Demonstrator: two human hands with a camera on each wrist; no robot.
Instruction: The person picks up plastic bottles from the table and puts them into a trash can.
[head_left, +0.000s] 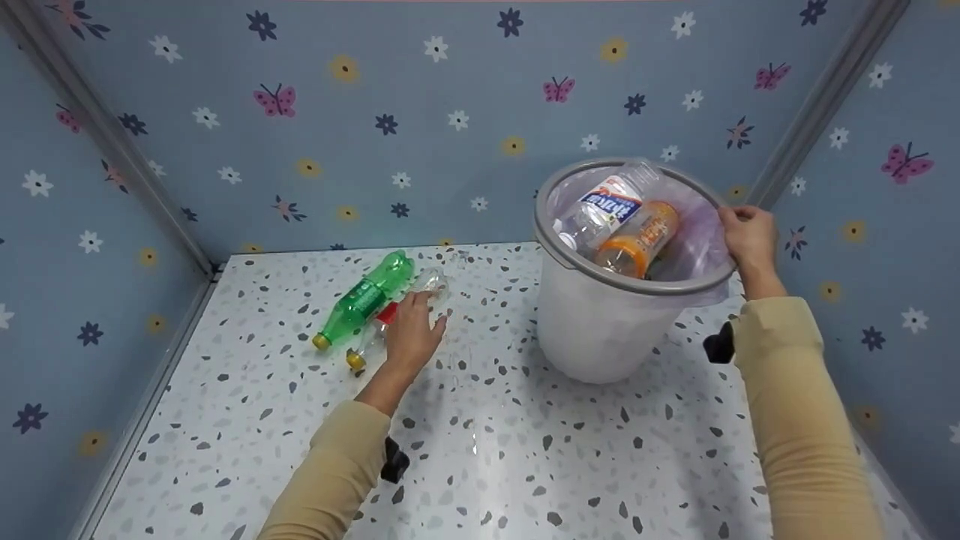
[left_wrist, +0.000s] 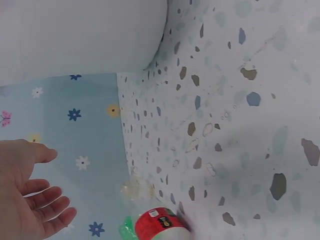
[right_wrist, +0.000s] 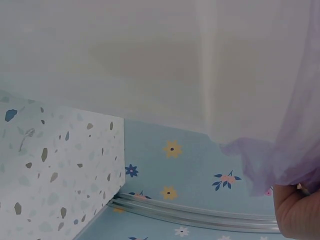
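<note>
My left hand [head_left: 412, 334] hovers over the bottles on the left, fingers extended and thumb apart, holding nothing. Beneath it lies a clear plastic bottle with a red label [left_wrist: 161, 224] and yellow cap, partly hidden by the hand. Beside that, a green plastic bottle [head_left: 367, 296] lies on its side. Another piece of clear plastic [head_left: 433, 280], its kind hard to tell, is just past the fingertips. On the right, my right hand [head_left: 753, 238] grips the grey rim of a white trash bin [head_left: 600, 330] together with its purple liner bag [right_wrist: 295, 145].
Inside the bin are a clear bottle with a blue and white label [head_left: 613, 202] and an orange-labelled bottle [head_left: 651, 232]. The speckled white tabletop [head_left: 480, 450] is bounded by flowered blue panels [head_left: 450, 172] at the back and both sides. Small wet marks show on the surface.
</note>
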